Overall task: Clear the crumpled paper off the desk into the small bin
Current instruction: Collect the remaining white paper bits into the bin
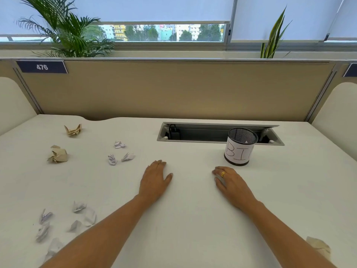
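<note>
both hands lie flat and empty on the white counter (193, 219), the left hand (154, 180) nearer the crumpled paper (120, 154) scattered across the frame's left, the right hand (229, 182) just below the small bin (240, 147).

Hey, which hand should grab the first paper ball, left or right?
Left. The left hand lies flat nearest the white paper balls, and nearly all paper is on that side. The right hand rests empty by the bin.
</note>
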